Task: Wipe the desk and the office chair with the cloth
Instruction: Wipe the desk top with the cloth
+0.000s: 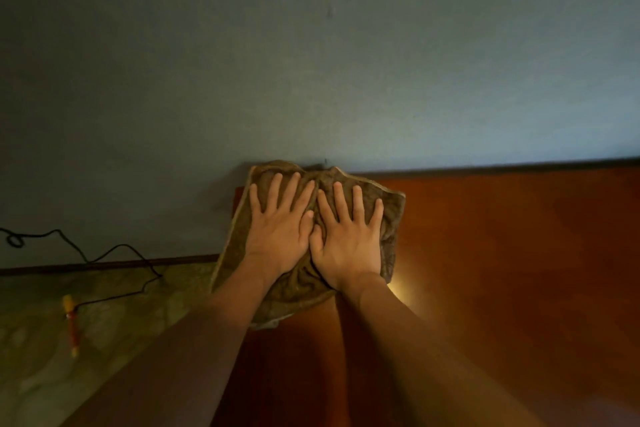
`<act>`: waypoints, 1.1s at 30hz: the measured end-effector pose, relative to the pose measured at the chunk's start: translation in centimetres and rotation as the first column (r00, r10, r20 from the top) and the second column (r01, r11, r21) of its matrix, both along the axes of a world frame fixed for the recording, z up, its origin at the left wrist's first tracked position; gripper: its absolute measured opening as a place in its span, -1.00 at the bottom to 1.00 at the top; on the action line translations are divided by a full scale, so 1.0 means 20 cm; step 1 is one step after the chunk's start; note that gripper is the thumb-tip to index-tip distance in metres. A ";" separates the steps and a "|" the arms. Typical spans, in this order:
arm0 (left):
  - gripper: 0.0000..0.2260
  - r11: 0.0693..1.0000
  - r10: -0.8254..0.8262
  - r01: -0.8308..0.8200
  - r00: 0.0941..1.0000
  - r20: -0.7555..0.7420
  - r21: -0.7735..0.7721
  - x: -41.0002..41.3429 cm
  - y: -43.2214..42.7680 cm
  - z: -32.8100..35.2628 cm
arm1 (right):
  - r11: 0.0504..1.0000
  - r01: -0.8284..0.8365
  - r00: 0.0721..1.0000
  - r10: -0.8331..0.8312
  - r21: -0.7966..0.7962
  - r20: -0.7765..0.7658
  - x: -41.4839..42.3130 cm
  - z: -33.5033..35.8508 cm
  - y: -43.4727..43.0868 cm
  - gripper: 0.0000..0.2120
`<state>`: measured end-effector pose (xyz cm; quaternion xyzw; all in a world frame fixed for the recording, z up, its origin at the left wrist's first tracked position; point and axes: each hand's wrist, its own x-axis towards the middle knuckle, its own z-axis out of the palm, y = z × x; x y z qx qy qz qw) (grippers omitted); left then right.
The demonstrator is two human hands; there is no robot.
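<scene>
1. Two small things are lying on the patterned floor (41,374) at far left. One is a yellow and red stick-shaped object (71,326), too blurred to name. The other is a black cable (104,255), which is trailing along the foot of the wall (311,62).
2. You are pressing your left hand (280,229) flat on the brown cloth (301,291), with the fingers straight, fanned apart and pointing toward the wall.
3. The cloth is lying bunched on the far left corner of the desk (502,253), its far edge touching the wall and its left edge hanging past the desk's side.
4. You are pressing your right hand (348,243) flat on the cloth just beside the left one, fingers likewise straight and spread. The two thumbs are touching or nearly so.
5. The reddish-brown desk is stretching away to the right along the wall, with a pale glint showing just right of your right wrist.
</scene>
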<state>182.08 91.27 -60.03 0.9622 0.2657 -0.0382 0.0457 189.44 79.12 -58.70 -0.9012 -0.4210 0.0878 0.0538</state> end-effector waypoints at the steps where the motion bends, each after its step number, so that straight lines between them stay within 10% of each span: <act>1: -0.37 1.000 0.016 -0.015 1.000 -0.010 0.005 0.03 -0.04 0.00 | 1.000 -0.007 1.000 0.007 -0.007 0.004 0.03 0.00 -0.04 -0.39; 33: -0.49 0.980 -0.197 0.198 0.980 0.031 -0.035 1.49 -1.30 0.07 | 0.966 0.252 0.964 -0.245 -0.060 0.104 1.37 0.01 -1.35 -0.37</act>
